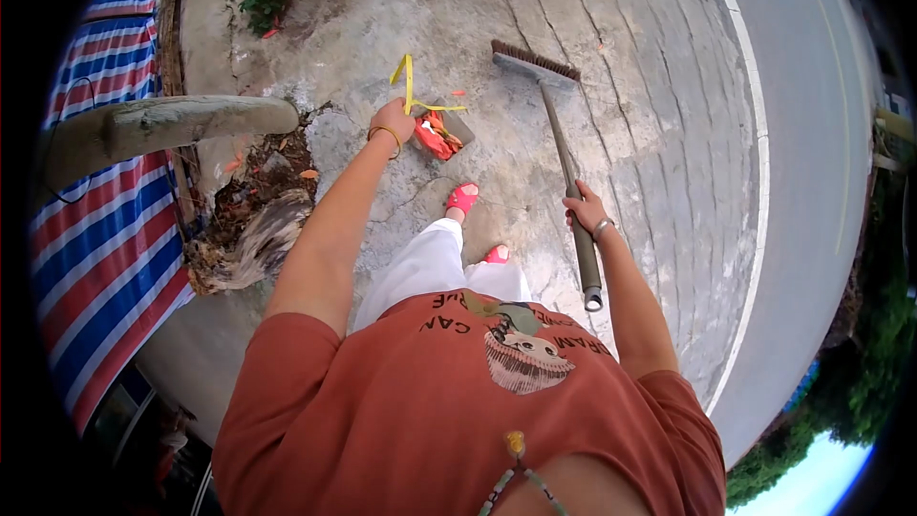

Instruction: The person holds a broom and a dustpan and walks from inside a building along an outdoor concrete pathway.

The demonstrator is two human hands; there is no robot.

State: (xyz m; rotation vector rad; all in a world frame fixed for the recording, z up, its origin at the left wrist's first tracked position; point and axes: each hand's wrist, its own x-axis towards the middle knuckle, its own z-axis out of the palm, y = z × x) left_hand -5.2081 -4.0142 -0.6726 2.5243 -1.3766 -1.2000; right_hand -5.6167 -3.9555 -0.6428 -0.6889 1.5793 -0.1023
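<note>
My left hand is closed at the near end of thin yellow strips, which look like the handle of a grey dustpan. Bright red-orange leaves or scraps lie in the pan, low over the concrete. My right hand wraps around the long olive-grey pole of a broom. Its wide head with dark brown bristles rests on the ground ahead, bristles facing away from me. The pole's hollow end points back toward my body.
Cracked, grooved concrete spreads ahead, with a few red leaves scattered on it. At the left are a trunk-like post, a weathered stump and striped tarpaulin. A road with a white edge line runs along the right.
</note>
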